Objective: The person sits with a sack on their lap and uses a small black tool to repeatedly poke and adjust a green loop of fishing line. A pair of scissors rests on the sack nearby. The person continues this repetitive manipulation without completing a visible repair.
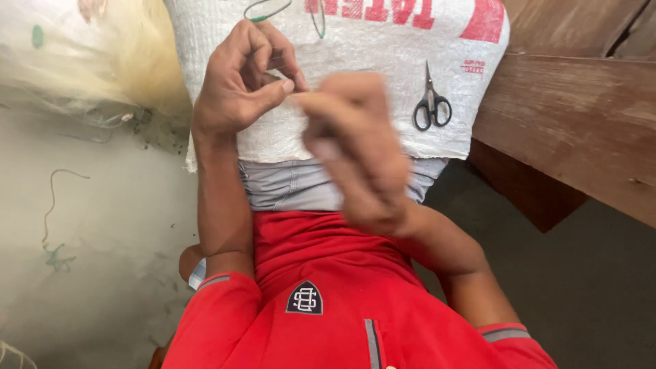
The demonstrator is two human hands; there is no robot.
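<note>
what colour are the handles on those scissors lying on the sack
The scissors have black handles, with plain metal blades; they show clearly in the head view.

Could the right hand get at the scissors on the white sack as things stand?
Probably yes: the scissors lie uncovered on the white sack, just beside the right hand, with nothing between them.

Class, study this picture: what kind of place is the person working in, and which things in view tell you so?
Probably a plain home or village work corner: a bare concrete floor with thread scraps, a woven white sack used as a lap surface with scissors on it, and rough wooden planks.
</note>
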